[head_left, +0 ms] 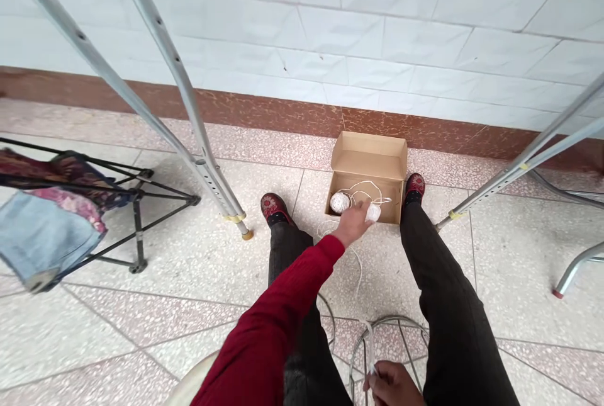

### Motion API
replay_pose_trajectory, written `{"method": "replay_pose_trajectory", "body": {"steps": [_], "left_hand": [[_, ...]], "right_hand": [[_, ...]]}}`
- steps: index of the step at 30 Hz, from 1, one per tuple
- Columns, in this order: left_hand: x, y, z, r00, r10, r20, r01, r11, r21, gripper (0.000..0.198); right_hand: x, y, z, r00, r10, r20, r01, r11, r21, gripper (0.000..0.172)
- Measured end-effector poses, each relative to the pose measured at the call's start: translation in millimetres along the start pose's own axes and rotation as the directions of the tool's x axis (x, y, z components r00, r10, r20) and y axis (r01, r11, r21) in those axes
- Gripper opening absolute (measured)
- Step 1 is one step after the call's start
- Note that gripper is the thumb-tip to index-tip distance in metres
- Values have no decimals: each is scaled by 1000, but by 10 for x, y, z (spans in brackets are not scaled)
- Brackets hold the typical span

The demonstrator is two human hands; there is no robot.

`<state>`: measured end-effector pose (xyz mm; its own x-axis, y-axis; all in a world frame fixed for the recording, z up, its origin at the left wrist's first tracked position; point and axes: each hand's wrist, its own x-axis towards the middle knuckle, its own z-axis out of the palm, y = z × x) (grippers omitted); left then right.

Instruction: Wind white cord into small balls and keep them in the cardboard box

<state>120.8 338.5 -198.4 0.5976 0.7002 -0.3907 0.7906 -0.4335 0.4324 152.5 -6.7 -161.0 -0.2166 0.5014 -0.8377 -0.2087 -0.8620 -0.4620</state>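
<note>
My left hand (353, 222), in a red sleeve, reaches down over the front edge of an open cardboard box (367, 157) on the floor between my feet. Its fingers close on a small white ball of string (373, 212). A second white ball (338, 202) lies inside the box to the left, with loose white string (365, 189) looped above both. My right hand (389, 384) sits low near my lap, closed on a white strand (370, 343) that runs up toward the box. A round wire frame (382, 324) lies under that hand.
Two metal crutches (189, 116) lean in from the upper left, tips on the tiled floor. A folding stool with patterned cloth and denim (51, 217) stands at the left. More metal tube legs (528, 163) cross the right side. A white tiled wall (358, 28) stands behind the box.
</note>
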Motion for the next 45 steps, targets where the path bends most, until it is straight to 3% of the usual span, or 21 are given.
{"method": "replay_pose_trajectory", "body": {"steps": [3,5,7,9,11,15,20,24,31,34,37,42,45], "left_hand": [[182,144,-122,999,-18,-46,19,1000,16,66],[67,256,-127,998,43,-42,-45,998,-48,55],[-230,379,-73,995,96,6,-94,988,-123,42],[-652,505,14,992,115,50,-106,982,-156,27],[-1123,631,101,981,189,52,-165,939,-301,25],[-1960,914,167,980,145,-132,-193,846,-498,32],[-2559,1317,-42,901,154,-405,-323,861,-393,38],[-2766,1537,-194,873,231,-429,-375,881,-289,40],[-2888,1684,-152,850,294,-438,-423,875,-234,43],[-2890,1713,-166,844,340,-416,-457,861,-223,32],[-2924,1731,-206,863,373,-340,-468,844,-260,18],[-3095,1755,-319,948,256,-188,-315,832,-457,33],[-3184,1785,-428,966,221,-137,-260,841,-475,38]], "right_hand": [[51,-5,-17,998,-46,-48,47,999,22,46],[56,-29,-48,996,-76,-56,77,997,25,48],[47,-75,-101,994,-98,-52,100,994,34,49],[22,-159,-178,991,-120,-55,123,991,47,51],[-34,-292,-272,985,-160,-63,164,984,67,51],[-313,-684,-432,945,-312,-95,320,944,86,43],[-841,-1099,-470,906,-420,55,414,906,90,37],[-1164,-1167,-472,876,-444,188,427,895,128,36],[-1550,-1047,-516,843,-453,291,440,891,113,34],[-1645,-1013,-524,824,-458,334,449,887,108,32],[-1685,-996,-544,819,-458,346,458,884,88,32],[-1734,-999,-596,809,-481,339,507,862,11,38],[-1781,-1017,-639,793,-512,329,558,828,-55,45]]}}
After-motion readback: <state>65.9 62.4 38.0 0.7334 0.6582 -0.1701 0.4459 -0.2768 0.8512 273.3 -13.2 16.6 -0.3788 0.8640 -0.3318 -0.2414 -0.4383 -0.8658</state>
